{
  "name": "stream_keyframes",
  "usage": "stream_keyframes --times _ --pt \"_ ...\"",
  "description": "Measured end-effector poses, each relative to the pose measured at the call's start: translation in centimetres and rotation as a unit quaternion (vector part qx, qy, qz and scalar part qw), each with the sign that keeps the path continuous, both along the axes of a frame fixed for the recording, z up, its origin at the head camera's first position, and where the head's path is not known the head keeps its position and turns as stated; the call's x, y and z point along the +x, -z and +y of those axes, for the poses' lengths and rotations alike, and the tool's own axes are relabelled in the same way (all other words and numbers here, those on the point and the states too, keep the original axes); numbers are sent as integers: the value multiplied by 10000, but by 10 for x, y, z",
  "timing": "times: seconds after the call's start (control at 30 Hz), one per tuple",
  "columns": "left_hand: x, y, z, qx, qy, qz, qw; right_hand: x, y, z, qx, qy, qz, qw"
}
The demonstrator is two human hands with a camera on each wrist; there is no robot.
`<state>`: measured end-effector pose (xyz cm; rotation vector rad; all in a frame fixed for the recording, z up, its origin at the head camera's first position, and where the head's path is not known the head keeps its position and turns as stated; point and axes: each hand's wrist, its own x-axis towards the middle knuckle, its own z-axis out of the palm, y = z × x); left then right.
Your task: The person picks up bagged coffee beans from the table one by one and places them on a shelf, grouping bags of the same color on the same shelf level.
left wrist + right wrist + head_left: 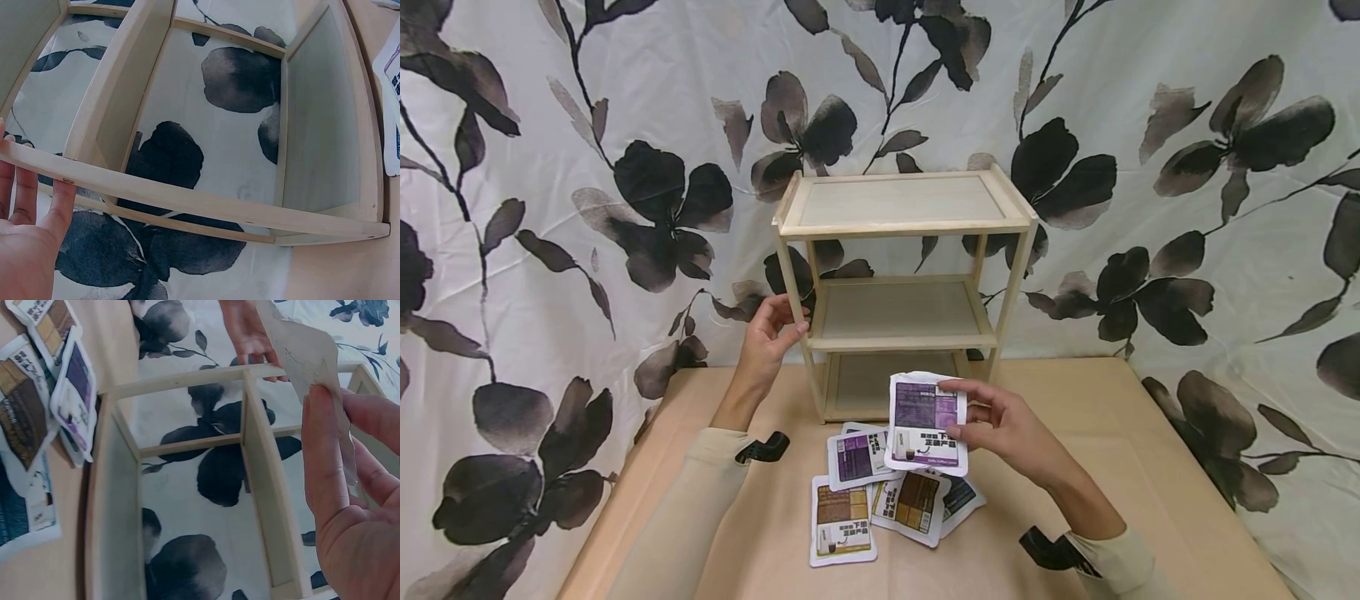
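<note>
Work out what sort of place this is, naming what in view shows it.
Probably a staged indoor tabletop: a flower-print cloth serves as backdrop, and a three-tier wooden shelf stands on a tan table behind overlapping packets.

The purple packet (916,417) bears bold Chinese characters (929,440) including "产品", smaller print (917,404) illegible.

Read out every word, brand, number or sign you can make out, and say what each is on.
"产品": ends the second large black line on the packet in the right hand.
"产品": same spot on the lower-left packet.
"Coffee", apparently: tiny purple line at the held packet's bottom.
Too small or blurred: the rest of their print, and that on the other packets.
No lettering shows on the rack.
</note>
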<state>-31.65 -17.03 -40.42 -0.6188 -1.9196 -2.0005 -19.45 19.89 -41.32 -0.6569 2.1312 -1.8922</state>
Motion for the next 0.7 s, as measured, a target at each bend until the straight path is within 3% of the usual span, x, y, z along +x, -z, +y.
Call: stream_keyframes --times 0.7 --pt "1 0 -1 -23 45 69 10000 -12 -47 11 -67 -108 112 9999"
